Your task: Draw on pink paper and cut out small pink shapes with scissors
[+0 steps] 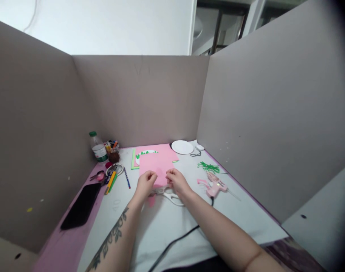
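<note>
Head view: I am looking down over both forearms at a table (166, 226) boxed in by grey partition walls (141, 98).
Left hand: the left hand (146, 185) is pinching the near edge of a pink sheet (157, 166), fingers curled in on it; the forearm is showing a tattoo.
Right hand: the right hand (176, 182) is gripping the same near edge just beside the left, fingertips closed on the paper.
Pink sheet: it is lying about the middle of the table, its near edge raised between the two hands, its far part overlapping a second pink sheet (165, 151) and a green sheet (134, 160) behind it.
Scissors: white-handled scissors (169, 195) are lying flat just under the hands, touching neither as far as I can tell.
Glue gun: a pink glue gun (215, 187) is resting to the right of the right hand, its black cord (175, 241) running back toward me.
Green scraps: green paper strips (208, 166) are lying beyond the glue gun.
Far edge: a white plate (182, 147) is sitting near the back wall.
Left side: a bottle with a green cap (98, 148), a cup of pens (113, 150), loose markers (111, 181) and a dark phone (81, 207) are lying well apart from the hands.
</note>
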### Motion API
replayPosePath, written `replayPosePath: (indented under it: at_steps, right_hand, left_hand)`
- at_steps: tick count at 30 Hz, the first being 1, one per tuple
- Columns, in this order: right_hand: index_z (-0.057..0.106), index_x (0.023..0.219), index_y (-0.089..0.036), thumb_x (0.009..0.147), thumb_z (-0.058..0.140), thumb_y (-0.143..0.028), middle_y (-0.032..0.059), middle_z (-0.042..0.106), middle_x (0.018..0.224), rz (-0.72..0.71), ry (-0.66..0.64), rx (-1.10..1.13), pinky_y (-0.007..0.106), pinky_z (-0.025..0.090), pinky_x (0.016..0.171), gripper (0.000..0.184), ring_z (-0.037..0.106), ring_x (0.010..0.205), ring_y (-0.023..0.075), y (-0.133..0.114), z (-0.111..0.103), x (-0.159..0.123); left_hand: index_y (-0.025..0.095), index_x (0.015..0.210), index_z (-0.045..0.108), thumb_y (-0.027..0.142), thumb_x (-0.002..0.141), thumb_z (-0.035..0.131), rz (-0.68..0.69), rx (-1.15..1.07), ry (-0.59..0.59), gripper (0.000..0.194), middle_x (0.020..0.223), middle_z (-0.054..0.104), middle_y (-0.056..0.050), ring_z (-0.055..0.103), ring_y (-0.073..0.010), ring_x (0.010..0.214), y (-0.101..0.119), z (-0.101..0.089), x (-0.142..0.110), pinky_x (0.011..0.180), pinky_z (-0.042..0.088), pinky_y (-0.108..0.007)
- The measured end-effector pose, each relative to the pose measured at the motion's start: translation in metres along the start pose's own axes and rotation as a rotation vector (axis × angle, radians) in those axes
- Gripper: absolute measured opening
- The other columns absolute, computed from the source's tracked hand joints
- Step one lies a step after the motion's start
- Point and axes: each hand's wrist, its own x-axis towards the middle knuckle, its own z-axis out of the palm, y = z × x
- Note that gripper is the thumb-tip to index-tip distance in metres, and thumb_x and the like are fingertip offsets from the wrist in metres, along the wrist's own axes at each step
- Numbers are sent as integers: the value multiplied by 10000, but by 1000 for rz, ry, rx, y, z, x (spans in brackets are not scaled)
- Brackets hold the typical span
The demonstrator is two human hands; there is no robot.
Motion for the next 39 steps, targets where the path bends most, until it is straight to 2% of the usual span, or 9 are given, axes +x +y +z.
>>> replayPosePath:
  at_steps: [2, 6, 10, 13, 16, 24, 30, 34, 39]
  right_hand:
    - [552, 718, -176, 707, 521, -196, -10, 550, 673, -197, -74, -285, 236, 399, 560, 38, 511, 609, 122, 0, 0, -4]
    - [663, 781, -187, 741, 520, -129, 50, 607, 842, -540, -443, -850, 322, 404, 823, 160, 527, 883, 190, 0, 10, -22]
    - [663, 992, -216, 801, 520, -176, 95, 574, 1102, -638, -601, -1120, 408, 354, 944, 242, 446, 1111, 250, -3, 22, -32]
    - [631, 1068, -244, 807, 525, -204, 85, 393, 1384, -683, -700, -1191, 504, 217, 1045, 284, 224, 1328, 308, -5, 27, -31]
    - [623, 1051, -237, 739, 550, -152, 69, 253, 1486, -687, -791, -1232, 545, 127, 1070, 331, 65, 1386, 327, -7, 28, -30]
    - [631, 917, -181, 687, 555, -156, 106, 341, 1433, -653, -858, -1229, 573, 97, 1074, 243, 93, 1382, 355, -8, 22, -26]
    - [599, 887, -192, 733, 557, -202, 97, 513, 1258, -670, -856, -1114, 543, 163, 1048, 160, 240, 1334, 312, -9, 13, -28]
    - [581, 839, -185, 710, 572, -144, 71, 616, 992, -742, -894, -1039, 396, 348, 931, 136, 511, 1029, 226, -6, 10, -28]
    - [586, 763, -182, 727, 596, -157, 33, 608, 769, -716, -861, -1013, 290, 404, 730, 45, 526, 769, 180, 1, 10, -27]
  left_hand:
    - [165, 648, 605, 313, 679, 544, 15, 4, 38, 163, 608, 561, 10, 495, -146, 616, -2, -8, 4, 601, 367, -239]
    - [165, 596, 592, 286, 650, 542, -19, 9, 105, 142, 569, 537, 21, 491, -143, 607, -7, -26, 11, 602, 366, -239]
    - [172, 558, 583, 282, 628, 544, -67, -11, 114, 137, 550, 526, 27, 486, -139, 595, -7, -40, 14, 594, 359, -237]
    - [176, 560, 601, 285, 617, 551, -87, -37, 128, 133, 566, 547, 20, 489, -141, 599, -5, -45, 14, 599, 363, -238]
    - [178, 565, 611, 292, 615, 559, -97, -61, 126, 134, 564, 550, 18, 482, -140, 592, -3, -46, 14, 597, 361, -239]
    - [166, 610, 618, 307, 659, 569, -5, -46, 85, 157, 595, 569, 14, 504, -142, 612, -8, -41, 15, 628, 377, -245]
    - [157, 648, 614, 320, 691, 544, 52, 51, 77, 182, 615, 572, 8, 506, -142, 621, -9, -41, 14, 627, 380, -242]
    - [155, 661, 606, 338, 698, 524, 56, 149, 77, 203, 618, 572, 7, 502, -144, 623, -3, -40, 12, 622, 376, -240]
    - [159, 651, 594, 336, 703, 510, 78, 200, 67, 203, 618, 575, 9, 506, -141, 622, -4, -39, 12, 612, 377, -234]
